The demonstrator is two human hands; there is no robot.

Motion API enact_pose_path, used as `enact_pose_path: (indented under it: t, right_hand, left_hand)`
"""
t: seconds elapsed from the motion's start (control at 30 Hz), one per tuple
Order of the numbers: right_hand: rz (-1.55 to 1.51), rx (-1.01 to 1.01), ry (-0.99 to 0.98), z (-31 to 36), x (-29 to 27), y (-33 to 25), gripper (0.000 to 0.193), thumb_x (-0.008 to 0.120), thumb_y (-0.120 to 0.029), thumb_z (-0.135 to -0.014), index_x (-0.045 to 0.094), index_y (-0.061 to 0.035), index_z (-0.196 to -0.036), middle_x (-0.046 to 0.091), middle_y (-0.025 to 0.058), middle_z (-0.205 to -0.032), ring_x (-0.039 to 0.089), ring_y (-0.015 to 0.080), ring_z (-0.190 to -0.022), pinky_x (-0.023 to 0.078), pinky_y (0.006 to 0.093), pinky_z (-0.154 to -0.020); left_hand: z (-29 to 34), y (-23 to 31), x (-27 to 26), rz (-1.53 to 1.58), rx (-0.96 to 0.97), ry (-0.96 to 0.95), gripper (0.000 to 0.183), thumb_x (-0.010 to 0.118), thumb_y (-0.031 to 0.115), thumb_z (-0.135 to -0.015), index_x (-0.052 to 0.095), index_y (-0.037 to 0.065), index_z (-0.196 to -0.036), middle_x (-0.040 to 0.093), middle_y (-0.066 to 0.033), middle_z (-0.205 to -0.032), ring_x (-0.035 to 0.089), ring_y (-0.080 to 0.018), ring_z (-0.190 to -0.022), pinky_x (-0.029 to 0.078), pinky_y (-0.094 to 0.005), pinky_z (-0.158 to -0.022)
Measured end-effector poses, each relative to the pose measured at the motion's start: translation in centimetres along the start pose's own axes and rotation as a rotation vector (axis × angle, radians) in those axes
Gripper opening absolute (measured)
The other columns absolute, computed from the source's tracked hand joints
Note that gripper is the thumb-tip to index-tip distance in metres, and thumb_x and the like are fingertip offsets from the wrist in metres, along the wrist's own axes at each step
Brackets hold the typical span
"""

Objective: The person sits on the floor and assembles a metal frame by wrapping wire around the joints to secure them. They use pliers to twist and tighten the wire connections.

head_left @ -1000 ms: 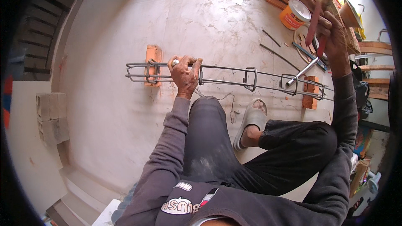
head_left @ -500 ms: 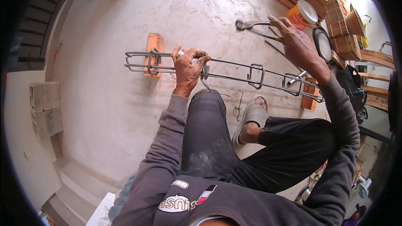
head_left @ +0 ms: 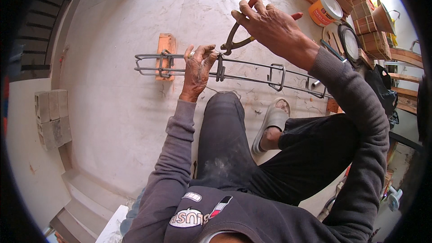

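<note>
Pliers, spread, grasped by the right hand, upper centre; left hand touching the metal frame, hold unclear. Likely wire-tying; next needs an aligned squeeze.

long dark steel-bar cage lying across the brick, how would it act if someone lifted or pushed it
The long dark steel-bar cage would probably stay fairly stiff, since rectangular metal loops brace its bars, though their slender length might allow slight flex. Pushed, it would likely slide on the orange rectangular brick rather than roll, given those squared loops.
</note>
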State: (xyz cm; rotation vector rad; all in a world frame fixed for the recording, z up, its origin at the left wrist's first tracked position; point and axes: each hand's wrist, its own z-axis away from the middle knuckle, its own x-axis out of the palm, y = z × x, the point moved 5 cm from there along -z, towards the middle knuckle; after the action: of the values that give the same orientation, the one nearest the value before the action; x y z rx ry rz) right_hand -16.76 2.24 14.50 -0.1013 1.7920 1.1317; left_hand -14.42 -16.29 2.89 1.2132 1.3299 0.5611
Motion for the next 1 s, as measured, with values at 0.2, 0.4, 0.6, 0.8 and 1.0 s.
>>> enact_pose_path:
  t: [0.2, 0.4, 0.6, 0.8, 1.0]
  right_hand:
    - [-0.011, -0.042, -0.029, -1.5, 0.5, -0.4, 0.034, 0.068, -0.011, -0.084, 0.060, -0.0010, -0.116, 0.062, 0.0134, -0.110, 0.069, 0.0203, -0.091, 0.059, 0.0262, -0.071]
    - [0.013, -0.064, -0.066, -2.6, 0.0, -0.9, 0.032, 0.070, -0.013, -0.083, 0.063, -0.0058, -0.114, 0.064, 0.0081, -0.111, 0.068, 0.0158, -0.095, 0.059, 0.0252, -0.077]
    - [0.007, -0.081, -0.059, -3.2, 0.9, -0.9, 0.024, 0.073, -0.014, -0.081, 0.069, -0.0113, -0.105, 0.066, 0.0034, -0.106, 0.069, 0.0133, -0.092, 0.058, 0.0243, -0.082]
    - [-0.050, -0.099, -0.002, -3.7, 1.8, -0.7, 0.018, 0.074, -0.015, -0.080, 0.072, -0.0147, -0.098, 0.068, 0.0001, -0.098, 0.069, 0.0116, -0.091, 0.057, 0.0235, -0.083]
    - [-0.063, -0.112, 0.003, -3.9, 0.6, -0.4, 0.021, 0.074, -0.015, -0.079, 0.068, -0.0154, -0.099, 0.067, -0.0007, -0.101, 0.067, 0.0120, -0.095, 0.056, 0.0245, -0.089]
  left_hand:
    - [-0.1, 0.1, -0.1, 0.011, 0.021, -0.002, 0.053, 0.048, 0.051, -0.099, 0.057, 0.004, -0.121, 0.070, -0.0052, -0.093, 0.066, -0.0170, -0.099, 0.012, -0.0463, -0.115]
    - [0.0, 0.1, -0.1, -0.012, 0.033, -0.002, 0.049, 0.048, 0.048, -0.100, 0.058, 0.005, -0.120, 0.071, -0.0066, -0.093, 0.067, -0.0181, -0.097, 0.013, -0.0470, -0.115]
    - [0.0, -0.1, 0.0, -0.019, 0.040, 0.004, 0.048, 0.047, 0.048, -0.100, 0.059, 0.007, -0.120, 0.072, -0.0076, -0.093, 0.067, -0.0202, -0.096, 0.013, -0.0471, -0.114]
    - [0.0, 0.2, 0.0, -0.017, 0.051, -0.004, 0.046, 0.045, 0.047, -0.101, 0.060, 0.007, -0.119, 0.073, -0.0061, -0.097, 0.068, -0.0198, -0.098, 0.013, -0.0474, -0.114]
    - [-0.1, 0.3, 0.0, -0.003, 0.060, 0.001, 0.044, 0.046, 0.045, -0.101, 0.061, 0.008, -0.118, 0.074, -0.0040, -0.097, 0.068, -0.0180, -0.098, 0.012, -0.0471, -0.114]
